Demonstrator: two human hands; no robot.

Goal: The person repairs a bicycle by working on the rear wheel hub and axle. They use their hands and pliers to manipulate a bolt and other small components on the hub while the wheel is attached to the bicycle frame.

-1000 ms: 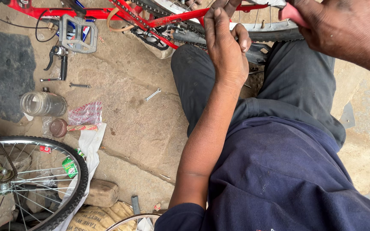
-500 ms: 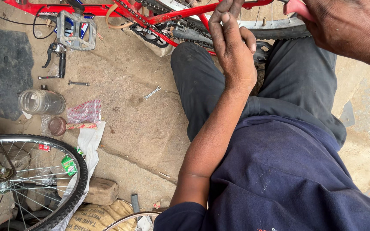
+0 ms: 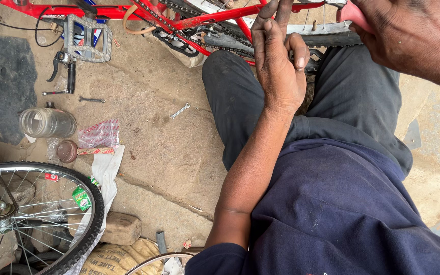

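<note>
I sit on the stone ground, dark trousers in front of me, with a red bicycle frame lying across the top of the view. My left hand is raised with its fingers stretched up against the red frame tube and the tyre behind it; it holds nothing that I can see. At the top right edge my right hand is closed around the pink-red handle of a tool, whose working end is cut off by the edge. The bicycle chain runs along the frame just left of my left hand.
A metal pedal, a brake lever, a small spanner, a glass jar and a plastic bag lie on the ground at left. A spoked wheel and a brick sit at lower left.
My left hand's fingers have straightened from a curled grip near the frame and now point up flat. My right hand stays at the top right with the tool.
</note>
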